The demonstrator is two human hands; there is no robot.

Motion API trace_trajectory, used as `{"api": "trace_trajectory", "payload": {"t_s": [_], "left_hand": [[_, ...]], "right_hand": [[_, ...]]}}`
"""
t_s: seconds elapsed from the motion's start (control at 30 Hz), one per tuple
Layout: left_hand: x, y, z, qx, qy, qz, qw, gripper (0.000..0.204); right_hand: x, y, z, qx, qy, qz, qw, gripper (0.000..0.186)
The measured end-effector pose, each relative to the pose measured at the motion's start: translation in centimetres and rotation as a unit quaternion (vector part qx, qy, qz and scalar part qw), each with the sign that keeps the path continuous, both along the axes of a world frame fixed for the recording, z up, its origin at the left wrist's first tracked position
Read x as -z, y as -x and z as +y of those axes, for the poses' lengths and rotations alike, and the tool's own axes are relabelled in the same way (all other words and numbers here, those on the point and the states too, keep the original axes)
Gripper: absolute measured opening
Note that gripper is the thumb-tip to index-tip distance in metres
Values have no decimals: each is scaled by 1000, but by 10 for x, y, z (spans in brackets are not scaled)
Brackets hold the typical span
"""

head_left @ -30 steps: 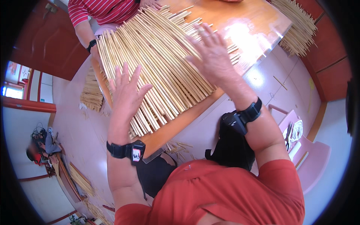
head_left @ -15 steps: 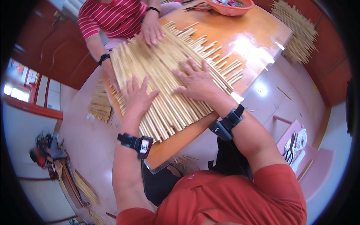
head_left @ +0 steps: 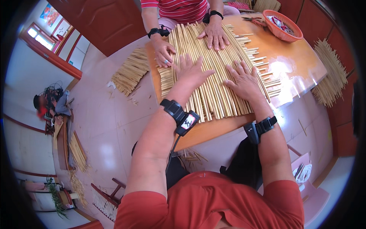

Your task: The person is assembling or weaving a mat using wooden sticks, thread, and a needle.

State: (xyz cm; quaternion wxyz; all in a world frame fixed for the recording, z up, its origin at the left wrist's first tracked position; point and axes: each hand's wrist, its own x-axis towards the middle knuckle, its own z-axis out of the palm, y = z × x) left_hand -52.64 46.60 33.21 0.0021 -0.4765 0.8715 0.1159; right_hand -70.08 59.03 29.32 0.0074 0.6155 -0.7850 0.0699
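A wide layer of pale, thin round sticks (head_left: 209, 99) lies side by side on the wooden table (head_left: 301, 65), with ragged ends jutting out at the right. My left hand (head_left: 188, 74) is on the middle-left of the sticks, fingers spread. My right hand (head_left: 243, 80) rests on their right part, also with fingers apart. Across from me, a co-worker in striped red has one hand (head_left: 163, 51) at the upper left edge of the sticks, fingers bent, and the other hand (head_left: 215, 36) spread over their far end.
An orange basket (head_left: 285, 32) with small items sits at the back right, beside pliers (head_left: 250, 19). Stacks of sticks lie on the floor at left (head_left: 129, 68) and right (head_left: 329, 72). Another person (head_left: 53, 103) is far left. A pink chair (head_left: 316, 198) stands at lower right.
The view has swung, so more of the co-worker and the basket shows. My right hand has come down onto the sticks. The co-worker's right-side hand has moved out over them.
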Motion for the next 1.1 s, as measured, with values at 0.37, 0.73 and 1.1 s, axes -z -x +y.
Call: {"api": "trace_trajectory", "payload": {"t_s": [0.37,0.73,1.1], "left_hand": [[35,-4,-30,-18,55,76,995,79],[29,6,-17,-88,26,33,995,78],[29,13,-15,-108,43,3,993,76]], "right_hand": [[-1,2,0,-13,16,-3,1000,70],[-2,1,0,-10,11,-12,1000,67],[-6,2,4,-6,111,28,993,72]]}}
